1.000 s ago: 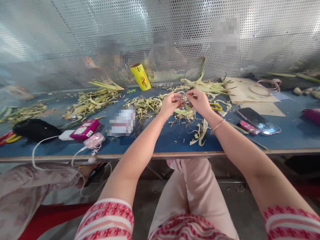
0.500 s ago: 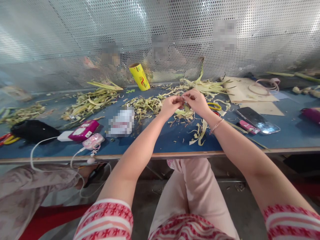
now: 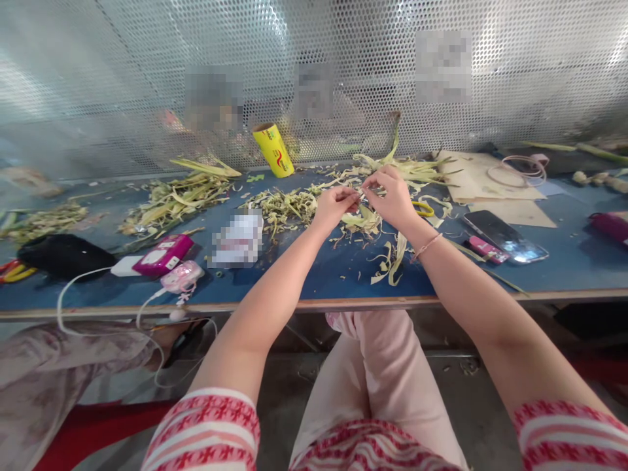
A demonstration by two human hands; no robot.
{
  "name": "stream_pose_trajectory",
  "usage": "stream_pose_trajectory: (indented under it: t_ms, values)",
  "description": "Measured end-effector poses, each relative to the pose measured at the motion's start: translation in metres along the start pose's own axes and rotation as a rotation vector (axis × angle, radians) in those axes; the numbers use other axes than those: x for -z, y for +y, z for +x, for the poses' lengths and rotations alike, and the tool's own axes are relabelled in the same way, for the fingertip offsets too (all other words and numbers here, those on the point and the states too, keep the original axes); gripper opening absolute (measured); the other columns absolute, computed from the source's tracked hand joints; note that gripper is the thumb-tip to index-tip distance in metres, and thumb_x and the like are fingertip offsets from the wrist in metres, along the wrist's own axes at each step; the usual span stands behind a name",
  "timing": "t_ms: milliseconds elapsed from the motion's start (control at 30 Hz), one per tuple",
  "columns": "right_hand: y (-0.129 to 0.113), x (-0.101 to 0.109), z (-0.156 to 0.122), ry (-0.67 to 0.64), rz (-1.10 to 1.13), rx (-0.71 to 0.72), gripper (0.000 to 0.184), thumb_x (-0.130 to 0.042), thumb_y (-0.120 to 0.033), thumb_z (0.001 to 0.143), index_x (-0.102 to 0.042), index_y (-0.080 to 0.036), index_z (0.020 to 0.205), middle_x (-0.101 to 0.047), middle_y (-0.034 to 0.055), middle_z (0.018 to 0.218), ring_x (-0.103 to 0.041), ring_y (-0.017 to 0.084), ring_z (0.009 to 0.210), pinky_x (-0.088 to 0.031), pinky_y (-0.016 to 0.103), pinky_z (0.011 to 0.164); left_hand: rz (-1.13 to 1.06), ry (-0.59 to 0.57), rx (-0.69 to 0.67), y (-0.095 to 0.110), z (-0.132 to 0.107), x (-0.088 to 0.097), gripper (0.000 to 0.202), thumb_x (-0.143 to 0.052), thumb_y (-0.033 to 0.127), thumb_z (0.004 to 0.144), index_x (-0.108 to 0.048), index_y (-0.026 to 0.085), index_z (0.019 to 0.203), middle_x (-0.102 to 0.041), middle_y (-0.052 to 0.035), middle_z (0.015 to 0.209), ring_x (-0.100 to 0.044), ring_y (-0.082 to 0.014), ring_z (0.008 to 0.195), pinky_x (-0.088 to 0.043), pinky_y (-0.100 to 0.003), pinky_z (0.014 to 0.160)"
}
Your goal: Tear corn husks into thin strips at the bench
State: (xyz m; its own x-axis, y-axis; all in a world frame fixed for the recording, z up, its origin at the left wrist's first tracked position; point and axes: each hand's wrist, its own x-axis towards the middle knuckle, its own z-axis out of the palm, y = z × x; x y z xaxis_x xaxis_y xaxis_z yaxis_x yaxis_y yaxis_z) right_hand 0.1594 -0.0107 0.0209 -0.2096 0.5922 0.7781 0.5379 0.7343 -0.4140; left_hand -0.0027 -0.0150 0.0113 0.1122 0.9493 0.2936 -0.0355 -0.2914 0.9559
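Note:
My left hand (image 3: 337,207) is above the middle of the blue table, fingers curled and pressed together round something too small to make out. Close beside it, my right hand (image 3: 390,194) has its thumb and forefinger in a pinch; what lies between the tips is hidden. Pale green plant scraps (image 3: 289,208) are heaped left of my hands. Peeled strips and husks (image 3: 363,222) lie below them. Longer stalks and leaves (image 3: 412,171) rest just behind my right hand. Part of a yellow ring-shaped handle (image 3: 423,209) shows beside my right wrist.
A yellow cardboard roll (image 3: 273,150) stands tilted near the perforated metal panel (image 3: 363,72). To the right are a phone (image 3: 505,235), a pink item (image 3: 487,250) and cardboard sheets (image 3: 485,180). A magenta box (image 3: 163,255), white cable (image 3: 61,307) and black pouch (image 3: 66,256) lie left.
My right hand has lifted slightly and moved a little to the right, its fingers looser than before. My left hand stays nearly in place. The things on the table have not moved.

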Motion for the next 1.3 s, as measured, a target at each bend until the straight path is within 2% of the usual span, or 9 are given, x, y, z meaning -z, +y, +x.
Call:
stream_pose_trajectory:
  t_ms: [133, 267, 400, 633, 733, 1000, 1167, 1300]
  values:
    - [0.004, 0.003, -0.001, -0.129, -0.027, 0.105, 0.020, -0.056, -0.015, 0.083, -0.073, -0.020, 0.092, -0.064, 0.0109, 0.099, -0.062, 0.023, 0.094, -0.052, 0.043, 0.087, -0.018, 0.021, -0.018, -0.001, 0.002, 0.002, 0.005, -0.065, 0.014, 0.081, -0.062, 0.015, 0.077, -0.066, 0.0018, 0.063, -0.061, -0.0077, 0.054, -0.053, -0.023, 0.062]
    - [0.012, -0.001, -0.002, -0.179, 0.017, 0.075, 0.028, -0.054, -0.013, 0.082, -0.075, -0.019, 0.101, -0.064, 0.0114, 0.104, -0.062, 0.021, 0.089, -0.054, 0.039, 0.081, -0.001, -0.012, -0.037, 0.001, 0.002, 0.001, 0.009, -0.063, 0.010, 0.082, -0.058, 0.016, 0.076, -0.063, 0.0033, 0.061, -0.061, -0.0074, 0.055, -0.053, -0.022, 0.062]
    - [0.014, -0.003, -0.002, -0.220, 0.016, 0.069, 0.028, -0.054, -0.013, 0.082, -0.074, -0.017, 0.102, -0.065, 0.0107, 0.101, -0.060, 0.020, 0.086, -0.053, 0.036, 0.077, 0.026, -0.051, -0.057, 0.000, 0.001, 0.000, 0.011, -0.065, 0.012, 0.081, -0.056, 0.017, 0.077, -0.063, 0.0042, 0.063, -0.061, -0.0069, 0.055, -0.054, -0.022, 0.063]
    - [0.012, 0.001, -0.001, -0.198, -0.031, 0.125, 0.020, -0.053, -0.016, 0.086, -0.073, -0.017, 0.092, -0.065, 0.0094, 0.092, -0.060, 0.021, 0.087, -0.050, 0.037, 0.082, 0.054, -0.029, -0.068, 0.000, 0.000, -0.001, 0.012, -0.065, 0.013, 0.082, -0.055, 0.017, 0.076, -0.062, 0.0039, 0.061, -0.061, -0.0071, 0.054, -0.052, -0.022, 0.062]
    - [0.010, 0.001, -0.001, -0.180, -0.031, 0.112, 0.017, -0.054, -0.016, 0.086, -0.071, -0.017, 0.087, -0.065, 0.0085, 0.088, -0.060, 0.019, 0.082, -0.050, 0.035, 0.079, 0.060, -0.014, -0.062, 0.002, -0.001, 0.000, 0.014, -0.068, 0.016, 0.081, -0.056, 0.017, 0.075, -0.063, 0.0036, 0.062, -0.061, -0.0070, 0.054, -0.053, -0.022, 0.062]
    - [0.003, 0.000, -0.002, -0.165, -0.003, 0.034, 0.009, -0.057, -0.014, 0.081, -0.065, -0.017, 0.079, -0.062, 0.0070, 0.086, -0.056, 0.016, 0.074, -0.050, 0.032, 0.070, 0.123, 0.012, -0.056, 0.001, -0.001, 0.002, 0.014, -0.067, 0.023, 0.082, -0.057, 0.017, 0.074, -0.062, 0.0032, 0.062, -0.059, -0.0080, 0.053, -0.051, -0.022, 0.058]
    - [0.001, -0.002, -0.002, -0.142, 0.033, -0.051, 0.004, -0.060, -0.016, 0.078, -0.062, -0.017, 0.076, -0.062, 0.0064, 0.083, -0.057, 0.017, 0.075, -0.050, 0.033, 0.070, 0.258, 0.031, -0.116, 0.000, 0.000, 0.002, 0.010, -0.063, 0.020, 0.084, -0.057, 0.018, 0.075, -0.057, 0.0041, 0.059, -0.056, -0.0080, 0.052, -0.046, -0.020, 0.052]
    - [-0.001, -0.005, -0.001, -0.108, 0.083, -0.148, 0.002, -0.062, -0.018, 0.075, -0.063, -0.017, 0.073, -0.063, 0.0051, 0.078, -0.057, 0.016, 0.073, -0.049, 0.032, 0.070, 0.339, 0.042, -0.180, 0.000, 0.000, 0.002, 0.010, -0.060, 0.016, 0.084, -0.055, 0.020, 0.076, -0.055, 0.0049, 0.059, -0.053, -0.0086, 0.052, -0.043, -0.022, 0.053]
